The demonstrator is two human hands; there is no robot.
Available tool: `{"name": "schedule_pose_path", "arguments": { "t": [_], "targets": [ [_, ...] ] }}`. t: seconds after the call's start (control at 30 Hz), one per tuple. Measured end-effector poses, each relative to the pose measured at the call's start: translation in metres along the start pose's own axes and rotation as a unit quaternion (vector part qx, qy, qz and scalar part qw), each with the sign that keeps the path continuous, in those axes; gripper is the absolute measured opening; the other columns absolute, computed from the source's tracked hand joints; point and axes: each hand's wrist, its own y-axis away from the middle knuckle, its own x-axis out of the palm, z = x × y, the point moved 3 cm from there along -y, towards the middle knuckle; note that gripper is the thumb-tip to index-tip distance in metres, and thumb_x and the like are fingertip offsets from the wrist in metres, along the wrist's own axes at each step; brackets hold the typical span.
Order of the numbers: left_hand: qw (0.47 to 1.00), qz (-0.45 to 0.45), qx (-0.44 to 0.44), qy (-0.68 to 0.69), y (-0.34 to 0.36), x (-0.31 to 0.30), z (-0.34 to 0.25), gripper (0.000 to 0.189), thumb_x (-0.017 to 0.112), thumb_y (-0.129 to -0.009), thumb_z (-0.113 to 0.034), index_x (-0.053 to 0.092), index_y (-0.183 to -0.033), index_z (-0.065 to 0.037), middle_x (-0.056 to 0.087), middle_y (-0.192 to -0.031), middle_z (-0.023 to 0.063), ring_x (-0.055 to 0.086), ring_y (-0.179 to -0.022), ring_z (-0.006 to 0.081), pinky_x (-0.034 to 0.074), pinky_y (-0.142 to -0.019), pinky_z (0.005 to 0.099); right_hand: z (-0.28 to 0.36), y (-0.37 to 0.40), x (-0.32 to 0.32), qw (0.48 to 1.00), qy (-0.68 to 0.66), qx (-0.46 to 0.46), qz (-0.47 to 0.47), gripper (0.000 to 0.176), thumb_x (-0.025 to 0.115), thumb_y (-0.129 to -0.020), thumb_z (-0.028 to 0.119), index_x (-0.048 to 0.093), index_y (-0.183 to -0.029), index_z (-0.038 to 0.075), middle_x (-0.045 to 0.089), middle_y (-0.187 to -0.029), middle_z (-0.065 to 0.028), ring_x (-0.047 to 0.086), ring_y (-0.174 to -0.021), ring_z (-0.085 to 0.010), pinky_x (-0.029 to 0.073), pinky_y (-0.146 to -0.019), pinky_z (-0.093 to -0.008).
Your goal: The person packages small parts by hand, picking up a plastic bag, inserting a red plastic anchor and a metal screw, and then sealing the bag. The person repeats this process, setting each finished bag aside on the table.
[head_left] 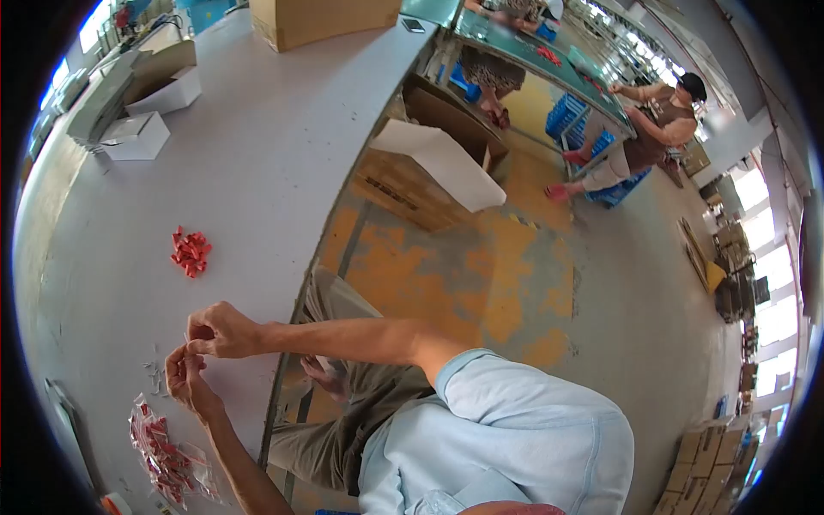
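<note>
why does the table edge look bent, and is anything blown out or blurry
Head view: the fisheye lens bows the table edge and leaves black corners; head view, the windows at right are blown out white; the red pieces on the table read sharp, the person far off looks soft.

We see a bright scene in even daylight. Light pours in from the windows (777, 322) at the right edge, which are blown out to white, and more glare shows in the upper left corner. The pale table (257, 129) reflects it softly, and shadows are faint. The fisheye lens bends the table's edge and leaves a black ring around the frame. At lower left, the right hand (221, 330) and left hand (184, 382) look slightly soft.
</note>
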Motion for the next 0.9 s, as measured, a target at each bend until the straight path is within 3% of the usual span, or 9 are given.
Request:
{"name": "schedule_pose_path", "arguments": {
  "t": [0.23, 0.33, 0.43, 0.5, 0.7, 0.8, 0.83, 0.87, 0.9],
  "targets": [
    [1.000, -0.011, 0.007, 0.004, 0.005, 0.006, -0.002, 0.013, 0.076, -0.096, -0.011, 0.066, -0.090, -0.004, 0.059, -0.075, -0.0036, 0.051, -0.069, 0.0052, 0.040, -0.065, 0.0206, -0.018, -0.003, 0.005, 1.000, 0.014, 0.013, -0.008, 0.018, 0.078, -0.087, 0.012, 0.068, -0.090, -0.002, 0.070, -0.073, -0.0124, 0.064, -0.067, -0.0160, 0.053, -0.063, -0.0355],
    [0.995, -0.033, 0.049, -0.082, 0.006, 0.009, -0.004, 0.017, 0.075, -0.097, -0.010, 0.064, -0.086, -0.005, 0.056, -0.074, -0.0043, 0.048, -0.069, 0.0048, 0.039, -0.064, 0.0201, -0.013, -0.007, 0.005, 0.999, 0.036, 0.008, 0.007, 0.020, 0.078, -0.087, 0.013, 0.068, -0.090, -0.003, 0.070, -0.073, -0.0120, 0.064, -0.068, -0.0152, 0.052, -0.063, -0.0356],
    [0.986, -0.037, 0.065, -0.149, 0.006, 0.009, -0.003, 0.017, 0.075, -0.097, -0.009, 0.064, -0.085, -0.004, 0.056, -0.075, -0.0047, 0.048, -0.070, 0.0054, 0.041, -0.063, 0.0214, -0.006, -0.007, 0.006, 1.000, -0.007, 0.024, -0.006, 0.020, 0.077, -0.086, 0.013, 0.067, -0.090, -0.004, 0.069, -0.073, -0.0120, 0.063, -0.069, -0.0145, 0.052, -0.063, -0.0354],
    [0.962, -0.067, 0.134, -0.230, 0.009, 0.010, -0.008, 0.016, 0.076, -0.096, -0.008, 0.064, -0.086, -0.004, 0.057, -0.076, -0.0047, 0.051, -0.070, 0.0063, 0.044, -0.063, 0.0230, -0.011, -0.007, 0.006, 0.999, 0.003, 0.046, -0.005, 0.018, 0.074, -0.084, 0.011, 0.067, -0.090, -0.004, 0.070, -0.074, -0.0120, 0.063, -0.069, -0.0143, 0.052, -0.063, -0.0351],
    [0.944, -0.038, 0.173, -0.280, 0.009, 0.013, -0.007, 0.007, 0.077, -0.093, -0.005, 0.071, -0.094, -0.002, 0.066, -0.082, -0.0019, 0.059, -0.075, 0.0088, 0.051, -0.069, 0.0260, -0.024, -0.005, 0.006, 0.998, 0.018, 0.042, -0.039, 0.017, 0.070, -0.083, 0.011, 0.068, -0.089, -0.005, 0.070, -0.073, -0.0145, 0.067, -0.071, -0.0170, 0.054, -0.066, -0.0374],
    [0.970, -0.025, 0.122, -0.207, 0.006, 0.008, 0.004, 0.006, 0.073, -0.093, -0.003, 0.074, -0.098, -0.003, 0.069, -0.087, -0.0003, 0.061, -0.078, 0.0090, 0.052, -0.070, 0.0270, -0.033, -0.007, 0.009, 0.999, 0.003, 0.031, -0.013, 0.015, 0.069, -0.087, 0.009, 0.070, -0.097, -0.002, 0.072, -0.082, -0.0101, 0.066, -0.080, -0.0136, 0.055, -0.071, -0.0353],
    [0.970, 0.003, 0.054, -0.236, 0.010, 0.015, -0.019, 0.007, 0.072, -0.094, -0.006, 0.074, -0.099, -0.002, 0.068, -0.086, 0.0005, 0.061, -0.079, 0.0086, 0.051, -0.070, 0.0260, -0.068, -0.003, 0.016, 0.990, -0.138, 0.036, 0.018, 0.016, 0.066, -0.088, 0.006, 0.070, -0.103, 0.000, 0.071, -0.090, -0.0037, 0.065, -0.084, -0.0113, 0.056, -0.073, -0.0317],
    [0.995, -0.005, -0.008, -0.104, 0.011, 0.017, -0.015, 0.010, 0.070, -0.095, -0.009, 0.074, -0.099, -0.001, 0.067, -0.084, 0.0006, 0.060, -0.078, 0.0089, 0.049, -0.070, 0.0253, -0.054, 0.001, 0.007, 0.978, -0.199, 0.044, 0.034, 0.021, 0.065, -0.088, 0.005, 0.069, -0.109, 0.002, 0.067, -0.090, 0.0007, 0.063, -0.085, -0.0094, 0.055, -0.072, -0.0280],
    [0.992, -0.013, -0.033, -0.120, 0.011, 0.016, -0.024, 0.011, 0.069, -0.095, -0.010, 0.074, -0.098, -0.002, 0.066, -0.083, 0.0004, 0.059, -0.077, 0.0091, 0.048, -0.070, 0.0258, -0.053, 0.000, 0.003, 0.996, -0.076, 0.038, -0.011, 0.016, 0.062, -0.093, 0.004, 0.068, -0.108, 0.002, 0.066, -0.086, -0.0004, 0.062, -0.078, -0.0074, 0.054, -0.067, -0.0257]
  ]
}}
